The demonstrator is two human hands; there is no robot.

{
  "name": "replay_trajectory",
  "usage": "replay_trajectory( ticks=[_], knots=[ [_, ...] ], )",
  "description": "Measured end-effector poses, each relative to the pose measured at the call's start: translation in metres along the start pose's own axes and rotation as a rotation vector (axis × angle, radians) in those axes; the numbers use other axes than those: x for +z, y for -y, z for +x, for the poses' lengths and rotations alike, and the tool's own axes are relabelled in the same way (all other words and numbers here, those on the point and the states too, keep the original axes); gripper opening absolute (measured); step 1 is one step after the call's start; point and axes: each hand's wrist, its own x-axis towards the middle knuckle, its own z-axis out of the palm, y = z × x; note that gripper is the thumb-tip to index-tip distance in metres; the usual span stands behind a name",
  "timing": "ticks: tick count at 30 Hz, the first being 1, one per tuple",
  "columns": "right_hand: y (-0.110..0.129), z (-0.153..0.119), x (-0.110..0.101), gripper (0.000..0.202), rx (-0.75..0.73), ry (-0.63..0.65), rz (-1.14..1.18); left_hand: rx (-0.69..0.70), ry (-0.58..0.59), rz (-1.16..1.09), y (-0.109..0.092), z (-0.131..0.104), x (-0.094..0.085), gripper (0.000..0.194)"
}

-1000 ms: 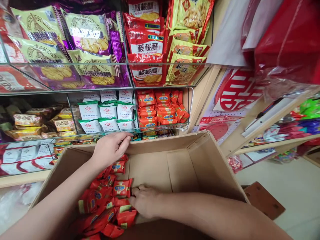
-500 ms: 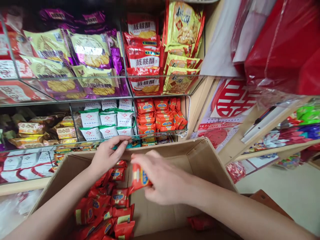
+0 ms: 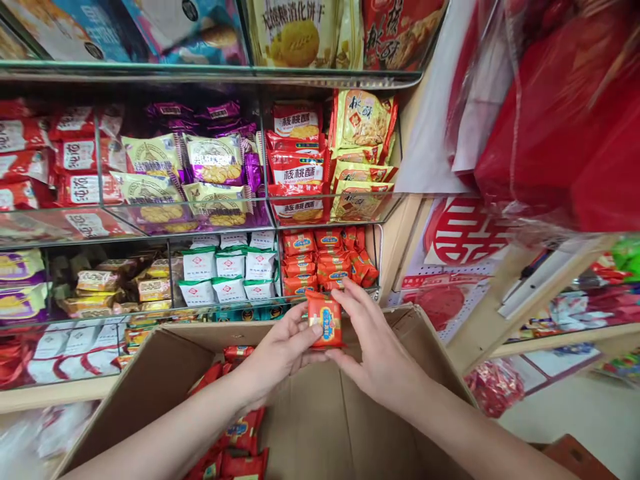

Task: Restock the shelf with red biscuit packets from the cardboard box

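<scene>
A small red packaged snack (image 3: 325, 321) with a blue and yellow emblem is held upright above the cardboard box (image 3: 320, 413). My left hand (image 3: 293, 343) grips it, thumb on its front and fingers behind. My right hand (image 3: 370, 340) is at the packet's right side, fingers stretched and thumb apart, its tips at or touching the edges. More red packets (image 3: 243, 430) lie in the box's left part, partly hidden under my left forearm. Matching red packets (image 3: 330, 257) sit stacked in a shelf compartment just beyond the hands.
Clear shelf dividers and a front lip (image 3: 320, 200) separate the compartments. White-and-green packets (image 3: 230, 263) stand left of the red stack. Walnut shortbread packs (image 3: 299, 167) fill the tier above. Red bags (image 3: 560, 133) hang at the right, beside a wooden shelf post (image 3: 400, 247).
The red packet has gone from my right hand into my left, higher and nearer the shelf. My right hand's fingers have spread. The camera view has tilted up, showing a higher shelf.
</scene>
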Motion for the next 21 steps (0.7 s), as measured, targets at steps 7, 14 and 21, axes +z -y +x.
replay_trajectory(
  ticks=[7, 14, 21],
  knots=[
    [-0.031, -0.027, -0.031, 0.03, 0.129, 0.054, -0.162, 0.052, -0.178, -0.076, -0.028, 0.05, 0.021, 0.006],
    [-0.062, -0.061, -0.024, 0.031, 0.301, 0.278, -0.017, 0.115, -0.382, -0.038, -0.051, 0.126, 0.04, 0.017],
    [-0.063, -0.069, -0.03, 0.029, 0.334, 0.451, 0.083, 0.255, -0.568, 0.142, -0.057, 0.186, 0.055, 0.013]
  ],
)
